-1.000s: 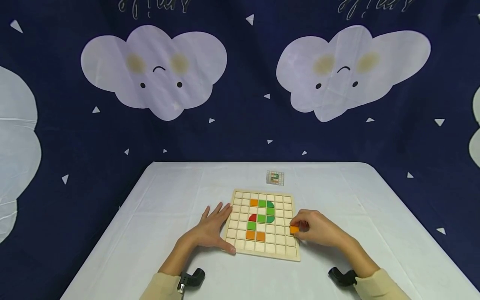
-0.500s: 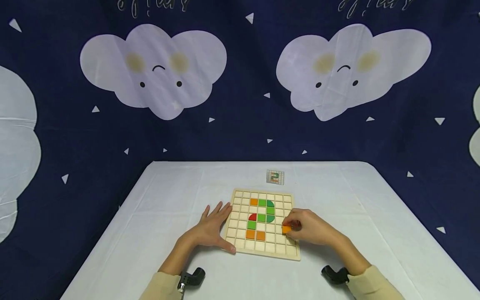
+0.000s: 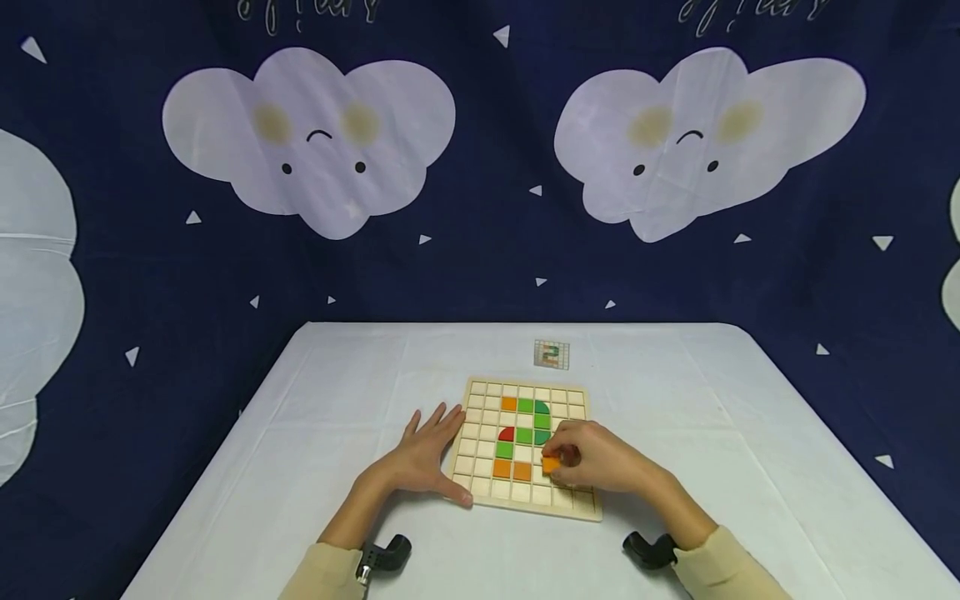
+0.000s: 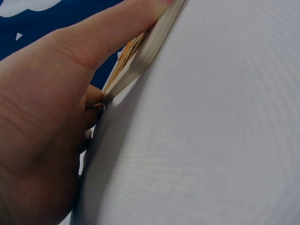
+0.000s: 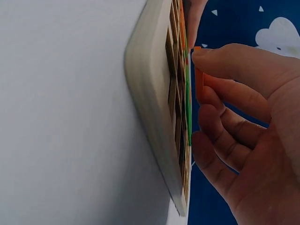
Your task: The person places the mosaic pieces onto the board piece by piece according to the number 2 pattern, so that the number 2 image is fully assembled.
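A wooden grid board (image 3: 480,487) lies on the white table, with orange, green and red tiles set in several of its squares. My right hand (image 3: 600,457) pinches an orange square tile (image 3: 551,464) between thumb and fingers, over the board's right half. In the right wrist view the orange tile (image 5: 199,75) stands a little apart from the board's surface. My left hand (image 3: 420,458) is spread at the board's left edge, thumb at the near left corner. The left wrist view shows the thumb (image 4: 108,35) resting along the wooden rim (image 4: 150,51).
A small pattern card (image 3: 552,354) with a coloured grid design stands behind the board. The white table (image 3: 337,383) reaches back to a dark blue cloth (image 3: 495,275) printed with clouds. Black wrist devices (image 3: 386,554) sit on both forearms.
My right hand has carried the orange tile leftward, from the board's right edge to near the two orange tiles in the lower row. The left hand has stayed in place.
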{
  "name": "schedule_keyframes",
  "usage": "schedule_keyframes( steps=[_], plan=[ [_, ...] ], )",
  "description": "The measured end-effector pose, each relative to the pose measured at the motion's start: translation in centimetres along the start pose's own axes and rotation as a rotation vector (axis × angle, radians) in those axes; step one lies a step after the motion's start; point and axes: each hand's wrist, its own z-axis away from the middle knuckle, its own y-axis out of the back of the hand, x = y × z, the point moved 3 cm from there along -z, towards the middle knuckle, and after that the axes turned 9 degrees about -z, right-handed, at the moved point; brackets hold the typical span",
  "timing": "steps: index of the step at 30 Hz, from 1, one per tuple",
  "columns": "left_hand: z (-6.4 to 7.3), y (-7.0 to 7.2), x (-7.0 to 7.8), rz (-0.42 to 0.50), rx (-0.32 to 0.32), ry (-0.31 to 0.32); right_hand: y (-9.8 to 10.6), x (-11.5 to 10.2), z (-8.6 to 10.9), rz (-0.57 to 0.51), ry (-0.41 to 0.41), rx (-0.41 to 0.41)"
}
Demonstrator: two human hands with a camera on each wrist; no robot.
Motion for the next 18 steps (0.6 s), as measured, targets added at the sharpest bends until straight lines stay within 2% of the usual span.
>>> schedule_keyframes(
  steps=[4, 10, 18],
  plan=[
    [0.0, 0.1, 0.1, 0.006, 0.001, 0.000, -0.4, -0.3, -0.4, 0.016, 0.011, -0.018],
    [0.0, 0.1, 0.2, 0.005, 0.008, -0.013, -1.1, -0.4, -0.7, 0.020, -0.014, -0.066],
    [0.1, 0.1, 0.1, -0.003, -0.001, 0.003, -1.2, -0.3, -0.9, 0.009, 0.008, -0.076]
  ],
)
